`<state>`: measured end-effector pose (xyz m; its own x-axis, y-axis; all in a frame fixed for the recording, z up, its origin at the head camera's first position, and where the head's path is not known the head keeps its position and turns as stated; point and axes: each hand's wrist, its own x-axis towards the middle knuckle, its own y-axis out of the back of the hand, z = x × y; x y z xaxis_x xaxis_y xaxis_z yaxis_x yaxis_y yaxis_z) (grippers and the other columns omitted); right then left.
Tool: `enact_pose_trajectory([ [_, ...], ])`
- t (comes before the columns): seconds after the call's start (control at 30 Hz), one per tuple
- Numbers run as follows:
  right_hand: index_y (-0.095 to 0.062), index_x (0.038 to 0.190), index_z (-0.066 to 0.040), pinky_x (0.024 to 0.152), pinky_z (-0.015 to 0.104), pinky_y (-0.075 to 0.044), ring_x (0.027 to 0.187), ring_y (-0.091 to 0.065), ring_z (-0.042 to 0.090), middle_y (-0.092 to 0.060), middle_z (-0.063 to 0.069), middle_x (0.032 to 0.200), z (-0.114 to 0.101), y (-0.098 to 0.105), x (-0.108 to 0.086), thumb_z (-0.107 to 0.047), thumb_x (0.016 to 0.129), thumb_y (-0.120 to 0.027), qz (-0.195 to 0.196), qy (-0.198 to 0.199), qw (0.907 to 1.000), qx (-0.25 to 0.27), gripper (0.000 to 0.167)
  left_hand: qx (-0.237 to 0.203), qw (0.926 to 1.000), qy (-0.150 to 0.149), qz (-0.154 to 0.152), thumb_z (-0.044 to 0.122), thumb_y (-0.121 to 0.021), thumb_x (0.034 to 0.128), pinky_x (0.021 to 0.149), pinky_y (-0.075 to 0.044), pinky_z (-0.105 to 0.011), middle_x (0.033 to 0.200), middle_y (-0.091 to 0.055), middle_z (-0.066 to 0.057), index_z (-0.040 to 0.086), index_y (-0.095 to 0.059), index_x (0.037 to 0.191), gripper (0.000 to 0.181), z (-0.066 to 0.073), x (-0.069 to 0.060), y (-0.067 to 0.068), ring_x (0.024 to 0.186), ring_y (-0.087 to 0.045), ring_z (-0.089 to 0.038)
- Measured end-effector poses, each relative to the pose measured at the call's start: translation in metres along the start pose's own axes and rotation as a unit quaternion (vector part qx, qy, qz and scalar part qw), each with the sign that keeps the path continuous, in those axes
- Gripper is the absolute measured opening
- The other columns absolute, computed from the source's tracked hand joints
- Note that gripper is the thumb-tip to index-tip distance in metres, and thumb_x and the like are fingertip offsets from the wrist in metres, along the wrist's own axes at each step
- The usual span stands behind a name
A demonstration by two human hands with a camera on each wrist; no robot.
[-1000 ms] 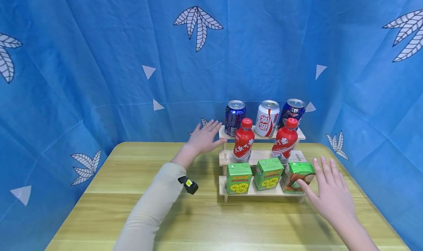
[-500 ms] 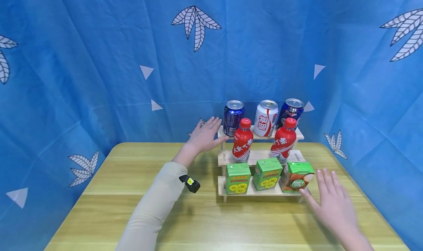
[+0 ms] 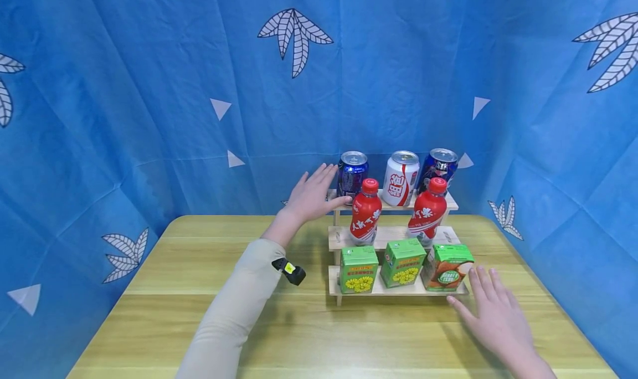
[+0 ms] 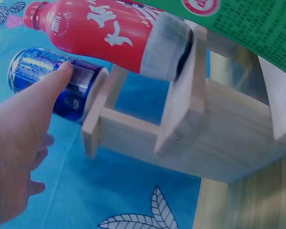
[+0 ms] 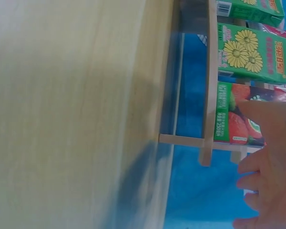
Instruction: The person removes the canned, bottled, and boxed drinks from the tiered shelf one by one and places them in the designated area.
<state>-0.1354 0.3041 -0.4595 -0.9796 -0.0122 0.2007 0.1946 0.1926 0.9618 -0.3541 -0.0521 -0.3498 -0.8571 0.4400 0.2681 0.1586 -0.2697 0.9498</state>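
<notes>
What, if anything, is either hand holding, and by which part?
Nothing appears held: the left hand spreads beside the left blue can, contact unclear; the right hand is empty.

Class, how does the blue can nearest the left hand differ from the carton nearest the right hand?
The blue can is a cylinder; the carton is a box. The blue can has a silvery top; the carton has a green one. On the rack, the blue can occupies the top tier, the carton the bottom. Both stand upright.
</notes>
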Motion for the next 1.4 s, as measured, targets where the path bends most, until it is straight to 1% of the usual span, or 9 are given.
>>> enact_pose_trajectory([
  [0.17, -0.028, 0.147, 0.009, 0.109, 0.069, -0.017, 0.147, -0.004, 0.048, -0.020, 0.031, 0.155, -0.001, -0.001, -0.001, -0.060, 0.095, -0.046, -0.033, 0.000, 0.9995, 0.000, 0.089, -0.009, 0.9997, 0.001, 0.021, 0.079, -0.039, 0.0857, 0.121, -0.016, -0.052, 0.162, -0.024, -0.001, 0.016, -0.022, 0.156, 0.096, 0.006, 0.004, 0.007, 0.153, -0.015, -0.021],
  [0.3, -0.032, 0.146, 0.008, 0.110, 0.068, -0.017, 0.147, -0.007, 0.048, -0.024, 0.031, 0.155, -0.001, -0.003, -0.003, -0.061, 0.094, -0.048, -0.044, 0.004, 0.9990, 0.004, 0.088, -0.014, 0.9994, 0.006, 0.030, 0.078, -0.040, 0.0856, 0.121, -0.017, -0.051, 0.161, -0.027, -0.003, 0.014, -0.026, 0.155, 0.096, 0.011, 0.006, 0.013, 0.153, -0.016, -0.021],
  [0.37, -0.034, 0.146, 0.007, 0.110, 0.068, -0.018, 0.147, -0.008, 0.048, -0.025, 0.030, 0.154, -0.001, -0.004, -0.003, -0.061, 0.093, -0.049, -0.048, 0.005, 0.9988, 0.005, 0.088, -0.016, 0.9991, 0.007, 0.039, 0.078, -0.042, 0.0853, 0.121, -0.019, -0.051, 0.160, -0.030, -0.004, 0.013, -0.028, 0.154, 0.096, 0.014, 0.007, 0.015, 0.152, -0.019, -0.022],
  [0.53, -0.038, 0.144, 0.007, 0.110, 0.068, -0.018, 0.144, -0.016, 0.050, -0.029, 0.030, 0.152, -0.002, -0.007, -0.004, -0.062, 0.092, -0.050, -0.057, 0.004, 0.9984, 0.003, 0.088, -0.010, 0.9969, 0.006, 0.078, 0.077, -0.046, 0.0840, 0.112, -0.037, -0.046, 0.149, -0.048, -0.009, 0.011, -0.039, 0.147, 0.092, 0.019, 0.010, 0.018, 0.140, -0.042, -0.026],
  [0.63, -0.039, 0.143, 0.007, 0.109, 0.069, -0.020, 0.142, -0.022, 0.050, -0.032, 0.030, 0.151, -0.003, -0.008, -0.004, -0.064, 0.091, -0.051, -0.058, 0.003, 0.9983, 0.000, 0.089, -0.002, 0.9948, 0.009, 0.101, 0.078, -0.047, 0.0831, 0.104, -0.045, -0.043, 0.140, -0.055, -0.008, 0.012, -0.044, 0.142, 0.088, 0.021, 0.011, 0.018, 0.129, -0.050, -0.026],
  [0.8, -0.041, 0.142, 0.007, 0.108, 0.069, -0.021, 0.140, -0.026, 0.050, -0.034, 0.029, 0.151, -0.003, -0.008, -0.004, -0.065, 0.090, -0.051, -0.058, 0.008, 0.9982, -0.009, 0.090, 0.006, 0.9918, 0.011, 0.127, 0.079, -0.047, 0.0817, 0.095, -0.047, -0.042, 0.131, -0.057, -0.006, 0.013, -0.048, 0.137, 0.087, 0.025, 0.014, 0.022, 0.118, -0.050, -0.024],
  [1.0, -0.044, 0.141, 0.006, 0.107, 0.069, -0.024, 0.138, -0.030, 0.049, -0.037, 0.028, 0.149, -0.002, -0.007, -0.005, -0.064, 0.089, -0.053, -0.050, 0.020, 0.9982, -0.026, 0.088, 0.019, 0.9893, 0.019, 0.144, 0.079, -0.049, 0.0806, 0.099, -0.042, -0.044, 0.128, -0.055, -0.004, 0.013, -0.050, 0.133, 0.085, 0.029, 0.017, 0.024, 0.117, -0.046, -0.022],
  [1.3, -0.044, 0.141, 0.006, 0.107, 0.068, -0.026, 0.138, -0.032, 0.048, -0.038, 0.027, 0.149, -0.002, -0.008, -0.006, -0.063, 0.089, -0.056, -0.042, 0.026, 0.9983, -0.030, 0.087, 0.023, 0.9882, 0.036, 0.147, 0.075, -0.056, 0.0788, 0.095, -0.037, -0.042, 0.122, -0.054, -0.003, 0.012, -0.051, 0.125, 0.078, 0.036, 0.020, 0.026, 0.112, -0.041, -0.022],
  [1.4, -0.044, 0.141, 0.005, 0.108, 0.067, -0.026, 0.138, -0.032, 0.048, -0.038, 0.026, 0.150, -0.002, -0.008, -0.006, -0.062, 0.088, -0.056, -0.042, 0.025, 0.9983, -0.032, 0.087, 0.026, 0.9888, 0.044, 0.140, 0.077, -0.057, 0.0768, 0.093, -0.036, -0.041, 0.119, -0.055, -0.002, 0.012, -0.052, 0.123, 0.079, 0.038, 0.022, 0.028, 0.111, -0.041, -0.021],
])
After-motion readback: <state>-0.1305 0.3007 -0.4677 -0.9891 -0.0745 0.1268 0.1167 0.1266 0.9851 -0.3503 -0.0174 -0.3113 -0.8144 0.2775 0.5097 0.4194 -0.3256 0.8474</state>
